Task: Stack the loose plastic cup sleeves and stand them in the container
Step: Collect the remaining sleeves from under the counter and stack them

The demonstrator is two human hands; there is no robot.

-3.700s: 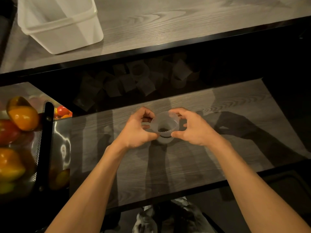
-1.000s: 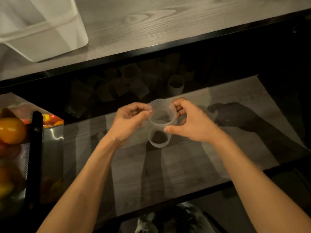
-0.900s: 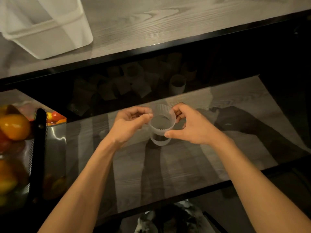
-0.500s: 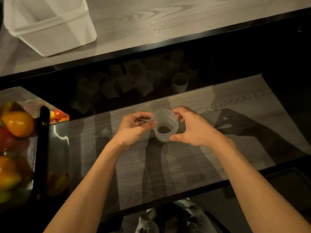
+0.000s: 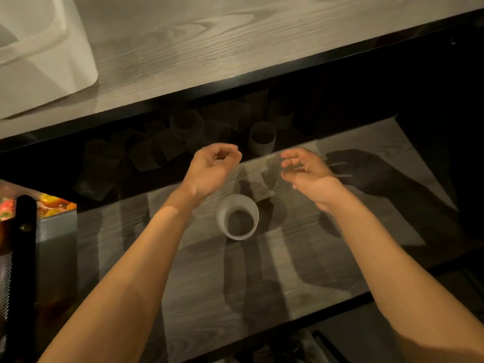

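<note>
Standing released on the lower shelf point(image 5: 288, 258): nested sleeve stack point(image 5: 237, 217); left hand point(image 5: 212, 167) loosely curled, right hand point(image 5: 306, 170) spread, both empty, reaching toward shadowed loose sleeves point(image 5: 262, 137).

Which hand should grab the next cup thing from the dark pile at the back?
Probably the right hand. It is empty and open, just beside the upright sleeve at the shadow's edge. The left hand, also empty, is nearer the dimmer pile of sleeves. The stacked sleeves stand alone on the shelf.
</note>
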